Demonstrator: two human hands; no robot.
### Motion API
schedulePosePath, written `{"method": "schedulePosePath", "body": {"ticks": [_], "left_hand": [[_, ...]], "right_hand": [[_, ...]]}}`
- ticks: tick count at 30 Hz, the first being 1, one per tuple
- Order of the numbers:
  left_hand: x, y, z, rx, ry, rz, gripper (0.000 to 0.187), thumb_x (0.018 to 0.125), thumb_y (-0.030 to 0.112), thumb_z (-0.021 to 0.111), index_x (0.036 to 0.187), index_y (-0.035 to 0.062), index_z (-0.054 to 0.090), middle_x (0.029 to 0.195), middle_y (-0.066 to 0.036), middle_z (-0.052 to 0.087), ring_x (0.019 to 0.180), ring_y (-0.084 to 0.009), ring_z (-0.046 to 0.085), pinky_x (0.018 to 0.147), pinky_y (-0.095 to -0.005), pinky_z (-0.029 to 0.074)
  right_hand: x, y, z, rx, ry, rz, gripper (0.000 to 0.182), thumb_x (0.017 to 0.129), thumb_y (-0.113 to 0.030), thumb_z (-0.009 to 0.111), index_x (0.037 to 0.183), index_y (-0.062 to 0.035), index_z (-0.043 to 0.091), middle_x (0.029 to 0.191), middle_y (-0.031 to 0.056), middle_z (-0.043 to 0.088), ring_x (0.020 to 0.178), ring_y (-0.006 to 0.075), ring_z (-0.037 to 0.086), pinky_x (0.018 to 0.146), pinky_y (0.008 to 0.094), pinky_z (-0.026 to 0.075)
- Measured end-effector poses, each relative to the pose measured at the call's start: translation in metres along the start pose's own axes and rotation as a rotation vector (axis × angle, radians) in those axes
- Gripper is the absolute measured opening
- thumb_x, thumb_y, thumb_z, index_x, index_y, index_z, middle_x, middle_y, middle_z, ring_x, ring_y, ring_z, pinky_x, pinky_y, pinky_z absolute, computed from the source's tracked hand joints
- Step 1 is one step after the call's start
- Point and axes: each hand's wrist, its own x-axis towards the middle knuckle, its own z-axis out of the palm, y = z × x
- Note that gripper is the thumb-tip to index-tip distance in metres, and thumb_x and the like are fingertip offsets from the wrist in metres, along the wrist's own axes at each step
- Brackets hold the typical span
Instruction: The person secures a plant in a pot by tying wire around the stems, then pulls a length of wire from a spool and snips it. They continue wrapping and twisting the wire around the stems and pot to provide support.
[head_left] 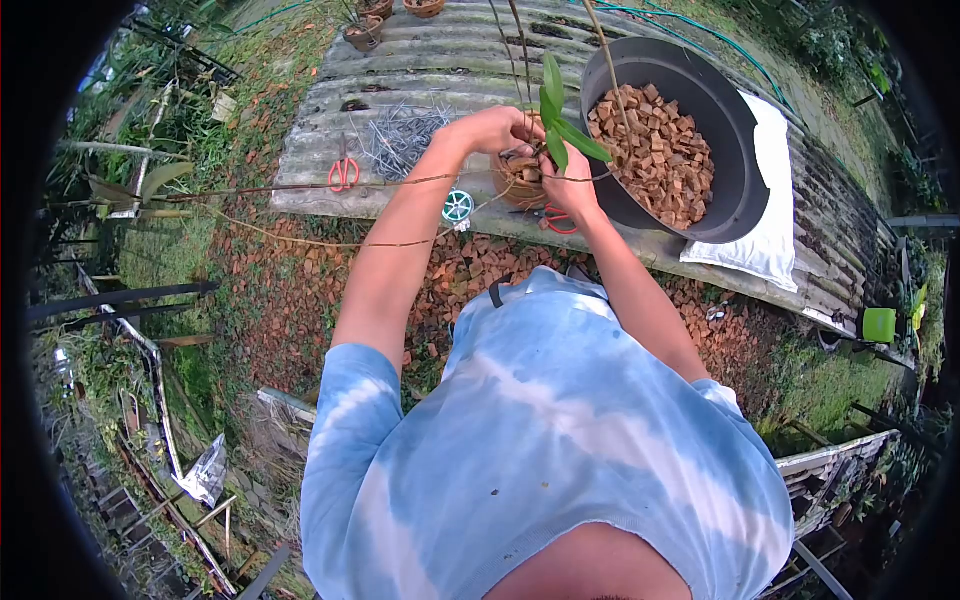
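A clay pot point(518, 188) with brown chunks stands at the near edge of the corrugated sheet. Out of it rises a plant with long green leaves point(552, 95) and thin stems. My left hand point(505, 131) is at the pot's upper left, its fingers curled around the base of the stems. On the right side of the plant base is my right hand point(568, 180), its fingers bent in below the leaves. What each set of fingertips grips is too small to make out. Red-handled scissors point(559, 220) lie just right of the pot, partly under my right forearm.
A big black tub point(735, 150) of brown chunks stands right, on a white sack point(780, 215). Left on the corrugated sheet point(310, 125) lie wire pieces point(400, 135), red-handled scissors point(343, 174) and a green spool point(458, 206). Long thin stems stretch leftward across my left forearm.
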Motion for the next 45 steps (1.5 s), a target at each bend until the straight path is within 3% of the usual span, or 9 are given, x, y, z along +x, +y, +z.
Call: {"method": "schedulePosePath", "body": {"ticks": [5,11,13,16,25,28,34,40,45], "left_hand": [[0.009,-0.005,0.001,-0.001,-0.045,0.099,0.043,0.088,0.014,0.080,0.130,0.0157,0.074,0.089,-0.007,0.073,0.080,-0.0194,0.064,0.076,-0.0388,0.053],[0.009,0.008,0.007,0.344,0.132,0.230,0.040,0.085,0.034,0.082,0.117,0.0101,0.076,0.099,-0.016,0.076,0.093,-0.0348,0.071,0.081,-0.0436,0.055],[0.001,0.024,0.007,0.289,0.136,0.171,0.038,0.089,0.038,0.078,0.113,0.0077,0.077,0.099,-0.020,0.075,0.088,-0.0381,0.069,0.079,-0.0443,0.055],[0.000,0.022,0.008,0.211,0.178,0.239,0.041,0.091,0.042,0.076,0.109,0.0050,0.077,0.097,-0.023,0.074,0.086,-0.0411,0.068,0.077,-0.0454,0.054],[0.003,0.016,0.010,0.270,0.208,0.140,0.049,0.090,0.046,0.076,0.108,0.0003,0.077,0.097,-0.023,0.074,0.090,-0.0391,0.071,0.081,-0.0442,0.055],[0.005,0.017,0.009,0.246,0.194,0.097,0.049,0.091,0.046,0.076,0.108,0.0008,0.077,0.098,-0.021,0.076,0.092,-0.0372,0.072,0.083,-0.0434,0.056],[0.004,0.016,0.008,0.243,0.197,0.104,0.050,0.088,0.046,0.078,0.109,0.0004,0.076,0.101,-0.023,0.075,0.090,-0.0388,0.073,0.079,-0.0451,0.057],[0.010,0.007,0.008,0.353,0.188,0.091,0.053,0.088,0.046,0.075,0.105,-0.0033,0.074,0.093,-0.028,0.073,0.087,-0.0420,0.072,0.076,-0.0462,0.056],[0.011,0.003,0.015,0.316,0.259,-0.023,0.055,0.087,0.053,0.073,0.096,-0.0014,0.075,0.085,-0.026,0.072,0.082,-0.0421,0.071,0.074,-0.0461,0.055]], "right_hand": [[0.001,0.001,-0.004,0.020,-0.038,-0.063,0.017,0.092,-0.004,0.069,0.107,0.0017,0.065,0.092,0.0224,0.069,0.086,0.0395,0.069,0.078,0.0455,0.054],[0.000,0.005,-0.003,-0.045,0.008,-0.069,0.016,0.093,-0.007,0.067,0.105,0.0029,0.065,0.099,0.0250,0.068,0.093,0.0437,0.067,0.080,0.0482,0.053],[0.002,0.016,0.006,-0.019,0.059,-0.119,0.015,0.093,-0.008,0.068,0.102,0.0034,0.066,0.100,0.0250,0.067,0.094,0.0445,0.066,0.080,0.0490,0.052],[0.002,0.006,-0.005,-0.101,-0.073,0.025,0.016,0.092,-0.009,0.068,0.102,0.0037,0.067,0.100,0.0243,0.067,0.094,0.0433,0.066,0.082,0.0471,0.053],[-0.003,0.020,0.000,0.084,-0.040,0.067,0.018,0.096,-0.012,0.072,0.105,0.0038,0.069,0.096,0.0156,0.074,0.085,0.0211,0.075,0.077,0.0344,0.058],[-0.005,0.016,-0.002,0.165,-0.024,0.076,0.025,0.092,-0.016,0.077,0.103,0.0042,0.067,0.093,0.0182,0.073,0.081,0.0261,0.074,0.073,0.0382,0.058],[-0.006,0.004,-0.008,0.357,-0.041,0.227,0.028,0.088,-0.020,0.085,0.100,0.0032,0.073,0.087,0.0118,0.076,0.079,0.0131,0.072,0.072,0.0349,0.057],[-0.007,-0.004,-0.005,0.180,0.036,0.117,0.028,0.084,-0.023,0.088,0.096,0.0009,0.079,0.090,0.0123,0.078,0.081,0.0206,0.075,0.072,0.0340,0.057],[-0.005,-0.017,-0.008,0.170,0.039,0.187,0.029,0.083,-0.023,0.087,0.100,0.0003,0.080,0.093,0.0160,0.077,0.082,0.0259,0.075,0.075,0.0358,0.057]]}}
